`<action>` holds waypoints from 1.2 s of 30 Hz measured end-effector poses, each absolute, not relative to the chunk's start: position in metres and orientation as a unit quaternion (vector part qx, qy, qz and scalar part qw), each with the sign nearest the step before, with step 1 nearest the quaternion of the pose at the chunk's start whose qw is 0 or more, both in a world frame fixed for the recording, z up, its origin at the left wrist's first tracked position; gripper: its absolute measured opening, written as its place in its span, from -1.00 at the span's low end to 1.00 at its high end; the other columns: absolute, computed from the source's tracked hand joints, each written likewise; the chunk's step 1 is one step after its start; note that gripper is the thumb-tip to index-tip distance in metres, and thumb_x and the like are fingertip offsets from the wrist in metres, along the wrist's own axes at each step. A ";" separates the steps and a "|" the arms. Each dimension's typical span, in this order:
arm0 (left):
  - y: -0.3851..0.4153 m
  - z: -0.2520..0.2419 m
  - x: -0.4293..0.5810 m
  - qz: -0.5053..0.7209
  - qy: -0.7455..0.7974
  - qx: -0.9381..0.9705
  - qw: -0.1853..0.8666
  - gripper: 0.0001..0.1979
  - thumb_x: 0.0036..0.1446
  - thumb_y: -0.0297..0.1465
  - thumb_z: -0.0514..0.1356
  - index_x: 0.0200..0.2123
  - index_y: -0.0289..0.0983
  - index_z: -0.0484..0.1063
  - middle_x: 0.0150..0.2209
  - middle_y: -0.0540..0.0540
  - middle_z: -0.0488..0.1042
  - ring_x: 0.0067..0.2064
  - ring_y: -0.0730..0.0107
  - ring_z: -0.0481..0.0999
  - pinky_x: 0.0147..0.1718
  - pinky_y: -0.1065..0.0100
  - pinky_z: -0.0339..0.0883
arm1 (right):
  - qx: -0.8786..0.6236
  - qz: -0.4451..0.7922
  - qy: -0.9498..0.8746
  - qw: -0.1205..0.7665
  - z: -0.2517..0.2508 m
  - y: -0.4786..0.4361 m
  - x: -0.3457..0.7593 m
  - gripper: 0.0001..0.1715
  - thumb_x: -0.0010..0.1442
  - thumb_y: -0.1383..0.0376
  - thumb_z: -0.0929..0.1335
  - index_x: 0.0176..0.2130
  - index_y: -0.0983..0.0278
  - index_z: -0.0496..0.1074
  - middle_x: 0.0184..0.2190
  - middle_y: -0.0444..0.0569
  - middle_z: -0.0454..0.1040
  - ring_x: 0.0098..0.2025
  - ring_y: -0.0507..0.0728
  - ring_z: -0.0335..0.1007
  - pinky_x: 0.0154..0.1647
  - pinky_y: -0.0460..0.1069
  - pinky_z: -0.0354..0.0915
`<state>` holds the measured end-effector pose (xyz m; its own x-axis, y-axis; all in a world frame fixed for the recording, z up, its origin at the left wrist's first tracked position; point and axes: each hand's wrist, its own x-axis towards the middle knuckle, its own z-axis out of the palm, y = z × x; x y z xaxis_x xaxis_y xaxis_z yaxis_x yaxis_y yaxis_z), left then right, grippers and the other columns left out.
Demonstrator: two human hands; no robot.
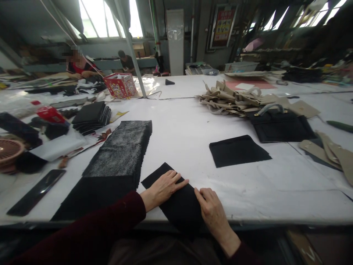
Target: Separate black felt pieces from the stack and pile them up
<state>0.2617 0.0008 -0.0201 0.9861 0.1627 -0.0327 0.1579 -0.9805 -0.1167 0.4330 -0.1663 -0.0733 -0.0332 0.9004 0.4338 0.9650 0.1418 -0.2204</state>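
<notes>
A black piece of fabric [180,204] lies at the table's front edge, its lower end hanging over. My left hand [165,186] rests flat on its upper part, fingers stretched out across it. At the piece's right edge is my right hand [211,206], its index finger along the edge and the other fingers curled; the thumb is hidden. Left of my hands is a tall stack of black fabric pieces [110,154], fuzzy grey on the upper part. Another black fabric piece [238,151] lies flat to the right, beyond my right hand.
Beige strapped pieces [228,97] are heaped at the back, by a black bag [281,125]. A phone-like dark slab [37,191], a pink fan [9,152] and a black stack [92,116] are left. A red box [120,85] stands near a pole. Two people sit farther back.
</notes>
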 end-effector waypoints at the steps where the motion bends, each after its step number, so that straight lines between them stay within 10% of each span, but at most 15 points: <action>1: 0.000 -0.020 0.262 0.014 -0.075 -0.996 0.051 -0.44 0.26 -0.56 0.05 0.29 -0.11 0.11 0.01 -0.13 0.35 0.02 0.22 0.36 0.06 0.19 0.21 | -0.653 -0.068 -0.715 0.242 -0.073 -0.168 0.433 -0.55 0.27 0.56 0.17 0.11 0.47 0.34 -0.23 0.12 0.34 -0.19 0.21 0.24 -0.19 0.11 0.28; 36: -0.044 -0.034 0.289 0.049 -0.038 -0.994 0.087 -0.24 0.14 -0.61 0.05 0.38 -0.18 -0.06 0.03 -0.22 0.32 0.07 0.09 0.32 0.13 0.06 0.25 | -0.725 -0.104 -0.652 0.197 -0.059 -0.200 0.434 -0.64 0.28 0.46 0.26 0.07 0.44 0.38 -0.27 0.05 0.36 -0.23 0.21 0.21 -0.21 0.12 0.17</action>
<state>0.2888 -0.0435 -0.0336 0.9921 0.0851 -0.0917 0.0679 -0.9819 -0.1768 0.4338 -0.2003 -0.0592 0.1291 0.9039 0.4078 0.9860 -0.0732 -0.1500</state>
